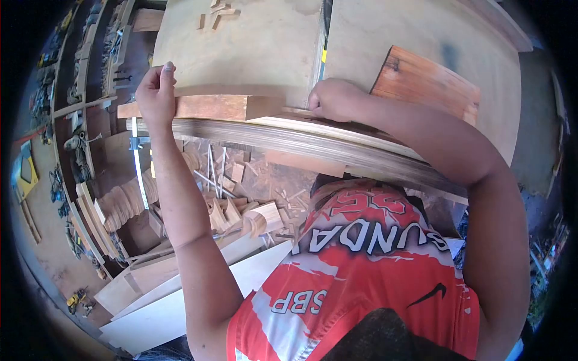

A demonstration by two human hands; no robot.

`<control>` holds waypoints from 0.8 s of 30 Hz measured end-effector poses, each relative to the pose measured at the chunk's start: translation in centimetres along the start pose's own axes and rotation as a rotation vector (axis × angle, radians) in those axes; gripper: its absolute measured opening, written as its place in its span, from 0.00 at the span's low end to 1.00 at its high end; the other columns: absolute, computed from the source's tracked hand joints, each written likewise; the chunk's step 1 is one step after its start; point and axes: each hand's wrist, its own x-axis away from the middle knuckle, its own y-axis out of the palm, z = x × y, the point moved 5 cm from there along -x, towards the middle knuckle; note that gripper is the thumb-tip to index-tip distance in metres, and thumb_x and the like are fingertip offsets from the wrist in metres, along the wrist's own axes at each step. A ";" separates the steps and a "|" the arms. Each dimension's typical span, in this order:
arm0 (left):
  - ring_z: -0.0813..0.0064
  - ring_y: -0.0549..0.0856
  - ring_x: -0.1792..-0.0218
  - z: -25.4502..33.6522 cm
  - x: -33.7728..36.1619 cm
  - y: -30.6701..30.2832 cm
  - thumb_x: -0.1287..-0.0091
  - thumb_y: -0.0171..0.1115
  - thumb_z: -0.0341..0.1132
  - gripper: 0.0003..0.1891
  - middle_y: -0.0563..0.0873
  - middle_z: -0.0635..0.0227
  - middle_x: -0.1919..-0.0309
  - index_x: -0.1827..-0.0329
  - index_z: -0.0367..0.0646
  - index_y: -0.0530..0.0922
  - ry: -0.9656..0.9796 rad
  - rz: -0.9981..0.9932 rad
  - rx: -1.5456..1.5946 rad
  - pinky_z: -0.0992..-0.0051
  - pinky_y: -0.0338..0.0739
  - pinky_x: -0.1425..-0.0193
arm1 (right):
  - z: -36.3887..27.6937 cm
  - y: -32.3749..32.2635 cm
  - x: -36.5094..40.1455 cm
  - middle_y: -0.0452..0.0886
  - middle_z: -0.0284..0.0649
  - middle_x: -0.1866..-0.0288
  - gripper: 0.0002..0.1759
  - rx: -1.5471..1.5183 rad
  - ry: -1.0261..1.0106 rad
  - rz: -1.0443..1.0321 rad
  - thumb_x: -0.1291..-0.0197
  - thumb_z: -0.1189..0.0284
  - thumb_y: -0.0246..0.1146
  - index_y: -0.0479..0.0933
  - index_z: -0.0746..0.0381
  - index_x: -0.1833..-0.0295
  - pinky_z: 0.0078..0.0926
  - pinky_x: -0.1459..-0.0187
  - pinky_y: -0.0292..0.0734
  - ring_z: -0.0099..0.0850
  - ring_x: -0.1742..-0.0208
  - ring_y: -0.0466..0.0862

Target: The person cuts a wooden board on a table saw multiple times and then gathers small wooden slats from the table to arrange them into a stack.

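Observation:
My left hand [158, 93] is closed in a fist, thumb uppermost, at the left part of a thick wooden block [211, 107]. The wrist crosses in front of the block, and whatever the curled fingers hold is hidden. The block lies along the near edge of the workbench [259, 48]. Right of it, my right hand [337, 99] is closed and rests low over the bench edge. Its fingertips are turned away, so I cannot see what is in them. A reddish-brown board [427, 81] lies on the bench beyond my right forearm.
Several small wood pieces [217, 12] sit at the bench's far side. A bar clamp [138, 156] hangs below the left end of the edge. Offcuts [259, 219] and metal rods litter the floor beneath. Shelves with tools [78, 78] stand at left, near white panels [162, 313].

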 end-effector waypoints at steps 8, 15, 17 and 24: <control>0.87 0.76 0.72 -0.4 -0.2 0.1 0.26 0.63 0.40 0.14 0.81 0.76 0.75 0.60 0.36 0.86 -0.003 -0.034 -0.005 0.83 0.69 0.66 | 0.2 0.9 -1.0 0.83 0.50 0.71 0.06 0.060 0.038 0.169 0.48 0.72 0.62 0.82 0.61 0.73 0.48 0.62 0.77 0.49 0.67 0.84; 0.88 0.74 0.73 -1.2 -0.5 -0.1 0.24 0.61 0.40 0.14 0.79 0.77 0.76 0.59 0.36 0.85 0.035 -0.077 0.012 0.83 0.68 0.67 | -0.2 -0.2 -0.3 0.85 0.51 0.67 0.08 0.134 0.048 0.118 0.45 0.70 0.62 0.84 0.62 0.68 0.46 0.56 0.80 0.50 0.62 0.85; 0.88 0.74 0.73 -1.7 -0.5 -0.2 0.24 0.60 0.40 0.14 0.79 0.77 0.75 0.59 0.37 0.85 0.017 -0.102 0.062 0.83 0.67 0.68 | 0.2 -3.0 2.0 0.85 0.51 0.66 0.10 -0.004 -0.068 0.188 0.42 0.68 0.62 0.84 0.64 0.65 0.43 0.54 0.81 0.49 0.61 0.86; 0.87 0.75 0.72 -4.2 -1.3 -1.0 0.23 0.59 0.37 0.13 0.80 0.75 0.75 0.59 0.35 0.85 0.037 -0.093 0.071 0.82 0.69 0.66 | 20.0 -12.6 29.1 0.85 0.48 0.67 0.17 0.272 0.650 0.229 0.32 0.60 0.64 0.84 0.64 0.54 0.42 0.56 0.78 0.42 0.62 0.85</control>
